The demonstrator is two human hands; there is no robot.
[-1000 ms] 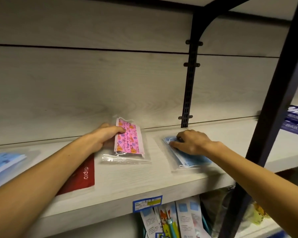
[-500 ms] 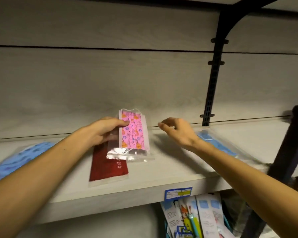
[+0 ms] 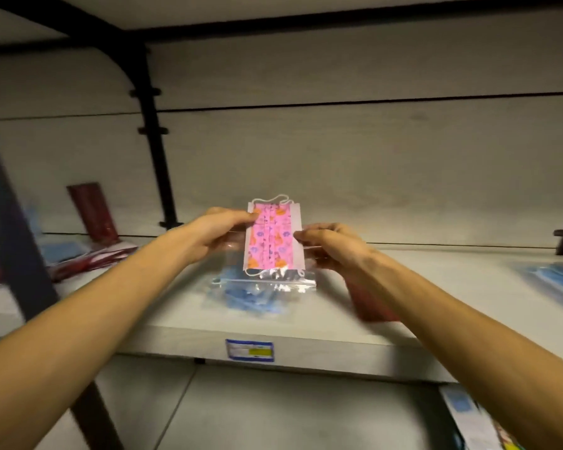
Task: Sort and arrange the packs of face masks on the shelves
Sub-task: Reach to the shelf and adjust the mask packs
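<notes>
My fingers (image 3: 245,218) on both sides pinch the pink mask pack (image 3: 272,239), left hand (image 3: 213,233) and right hand (image 3: 333,246) holding it upright above the shelf (image 3: 355,332); blue packs (image 3: 251,297) and red packs (image 3: 91,209) lie scattered, so I judge most sorting remains.

My pack (image 3: 271,239): pink, with orange and purple prints. Beneath it, a blue pack (image 3: 247,295); at left, a dark red pack (image 3: 93,211); shelf (image 3: 436,287) pale grey.
</notes>
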